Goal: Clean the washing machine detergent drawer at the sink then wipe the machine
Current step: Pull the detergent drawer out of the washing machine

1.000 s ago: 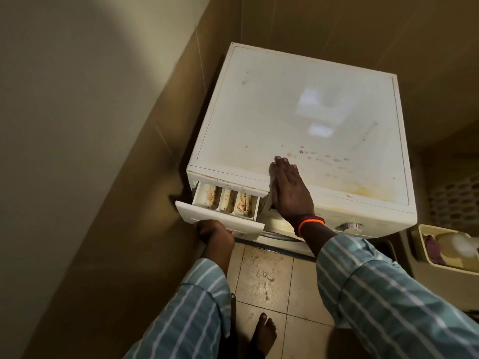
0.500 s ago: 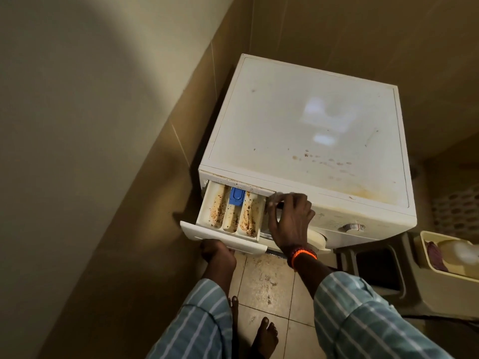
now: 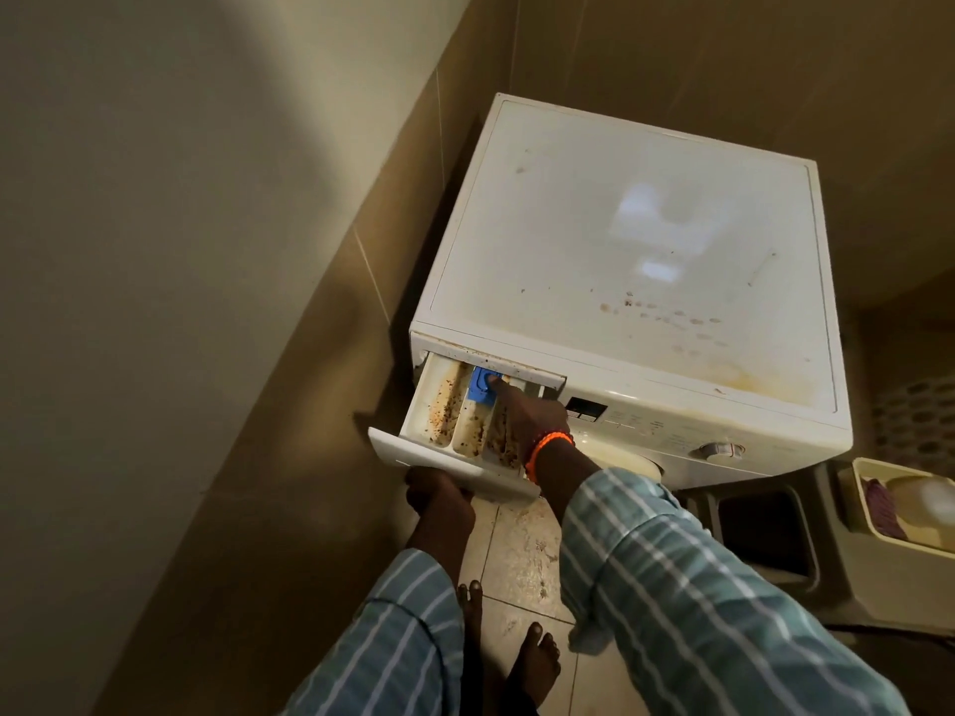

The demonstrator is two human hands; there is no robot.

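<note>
A white washing machine (image 3: 630,261) stands in a corner, its top stained with brown spots. Its detergent drawer (image 3: 444,405) is pulled far out at the front left; the compartments are caked with brown grime. My left hand (image 3: 436,488) grips the drawer's front panel from below. My right hand (image 3: 527,410), with an orange band at the wrist, reaches over the drawer, and one finger presses the blue tab (image 3: 483,387) at the back of the middle compartment.
A tiled wall (image 3: 206,302) runs close along the machine's left side. A grey stool or stand (image 3: 765,529) sits right of the machine, with a cream tub (image 3: 868,509) holding a bottle and a purple cloth. My bare feet (image 3: 532,664) stand on stained floor tiles.
The drawer has slid further out. My right hand left the machine's top, passed the drawer's right edge and now presses the blue tab. My left hand stayed under the front panel.
</note>
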